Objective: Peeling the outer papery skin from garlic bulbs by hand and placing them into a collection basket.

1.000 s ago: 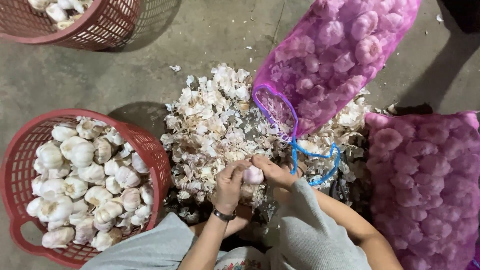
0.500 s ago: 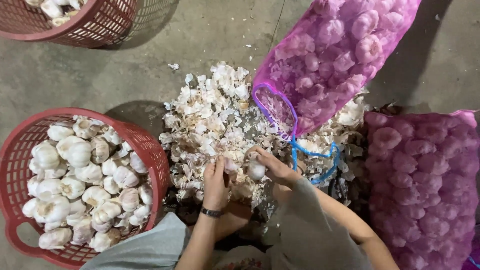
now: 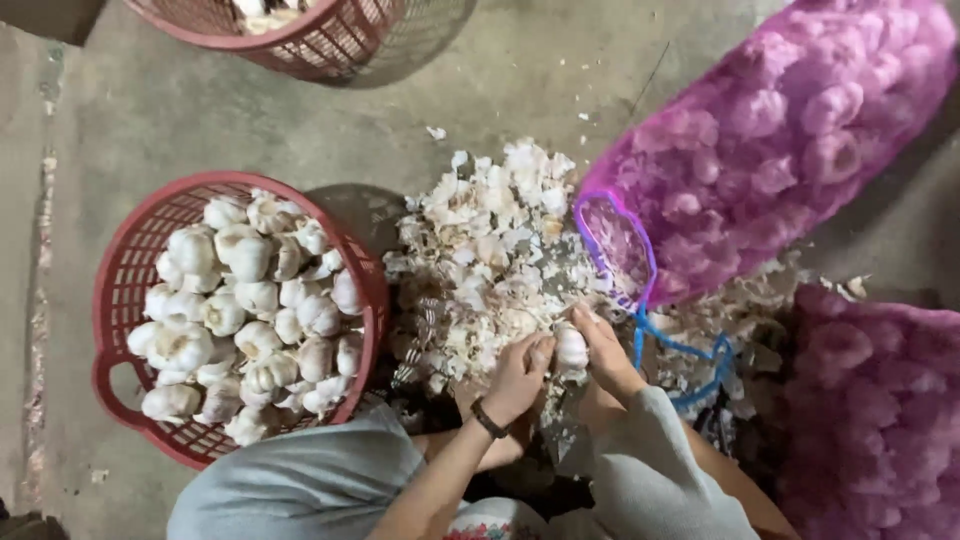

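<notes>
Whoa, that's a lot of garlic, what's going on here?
A person crouched over a concrete floor holds one garlic bulb between the left hand and right hand, above a pile of papery skins. A red basket beside them holds cleaned bulbs, and pink mesh sacks of garlic lie opposite.

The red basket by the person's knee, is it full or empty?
Nearly full. The red basket holds white garlic bulbs heaped almost to its rim, with only its left side showing bare mesh.
</notes>
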